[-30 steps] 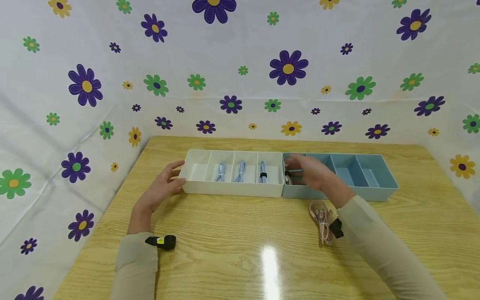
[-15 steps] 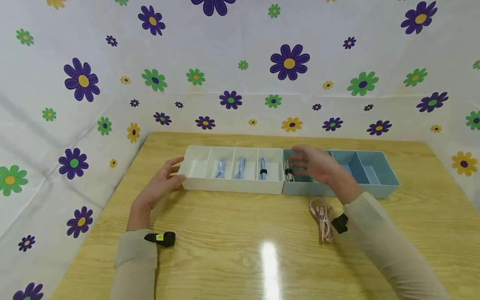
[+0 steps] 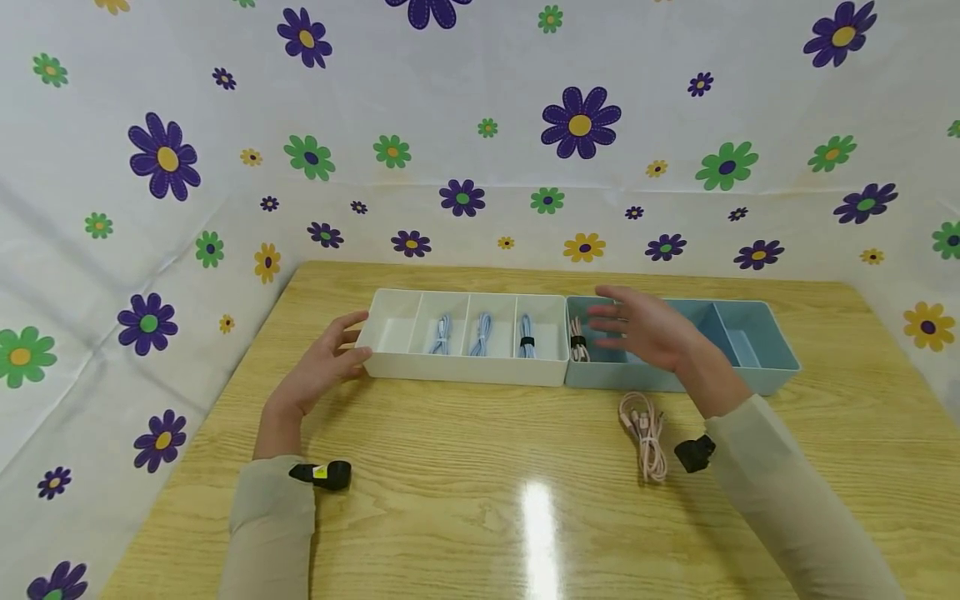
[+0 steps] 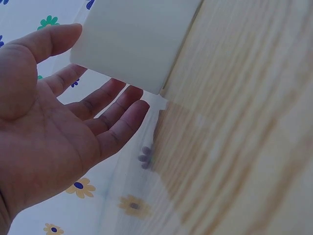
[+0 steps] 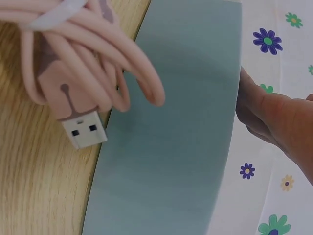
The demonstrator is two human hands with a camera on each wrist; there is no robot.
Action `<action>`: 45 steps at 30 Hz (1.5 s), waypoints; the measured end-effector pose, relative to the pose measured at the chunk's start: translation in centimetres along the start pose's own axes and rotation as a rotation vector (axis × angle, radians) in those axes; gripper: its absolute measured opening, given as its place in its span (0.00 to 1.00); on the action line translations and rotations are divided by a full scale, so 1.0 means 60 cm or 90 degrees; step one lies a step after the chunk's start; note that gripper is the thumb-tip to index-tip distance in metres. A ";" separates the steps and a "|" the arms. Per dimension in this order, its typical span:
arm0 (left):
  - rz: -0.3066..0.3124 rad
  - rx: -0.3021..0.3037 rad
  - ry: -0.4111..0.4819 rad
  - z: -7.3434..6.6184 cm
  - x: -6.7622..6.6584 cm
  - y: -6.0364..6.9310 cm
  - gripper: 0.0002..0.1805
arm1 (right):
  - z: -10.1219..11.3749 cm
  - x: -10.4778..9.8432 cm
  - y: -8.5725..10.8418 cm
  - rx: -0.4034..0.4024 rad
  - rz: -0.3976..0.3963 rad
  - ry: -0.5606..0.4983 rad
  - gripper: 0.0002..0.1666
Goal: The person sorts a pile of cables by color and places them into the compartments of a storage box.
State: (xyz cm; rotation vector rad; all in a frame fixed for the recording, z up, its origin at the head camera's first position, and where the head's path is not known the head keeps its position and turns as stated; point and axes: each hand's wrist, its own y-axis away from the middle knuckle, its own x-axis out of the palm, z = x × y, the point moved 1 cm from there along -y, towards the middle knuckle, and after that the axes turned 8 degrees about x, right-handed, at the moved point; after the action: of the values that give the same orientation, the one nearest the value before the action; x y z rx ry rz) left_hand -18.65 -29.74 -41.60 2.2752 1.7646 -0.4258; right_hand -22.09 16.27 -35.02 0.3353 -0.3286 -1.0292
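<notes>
My left hand (image 3: 322, 367) is at the left end of a white divided box (image 3: 465, 368). In the left wrist view its spread fingers and thumb are around the corner of the box wall (image 4: 132, 39), with loosely bent fingers. My right hand (image 3: 651, 329) hovers with straight fingers over a blue divided box (image 3: 618, 377), holding nothing. Inside that box's leftmost compartment lies a pink cable (image 3: 577, 327) with a black strap. Another bundled pink USB cable (image 3: 649, 454) lies on the table in front; its metal plug (image 5: 85, 131) shows close up in the right wrist view.
Three light-blue cables stand in the white box, one per compartment: a left one (image 3: 442, 335), a middle one (image 3: 481, 335) and a black-strapped one (image 3: 527, 325). Both boxes sit end to end on the wooden table (image 3: 450, 483). A flower-patterned cloth (image 3: 487, 83) hangs behind.
My right hand has let go of the black-strapped pink cable in the blue box, then lifted and moved slightly right. My left hand has stayed at the white box's end.
</notes>
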 end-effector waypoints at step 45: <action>-0.010 0.022 -0.037 -0.015 0.005 0.002 0.37 | -0.058 0.004 0.139 -0.181 -0.066 0.144 0.37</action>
State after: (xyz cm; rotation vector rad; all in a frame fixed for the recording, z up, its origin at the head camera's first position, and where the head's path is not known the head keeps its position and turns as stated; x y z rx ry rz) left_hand -18.37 -29.22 -40.88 2.2492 1.7625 -0.5226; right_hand -14.10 20.43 -34.61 0.2105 0.0403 -1.1111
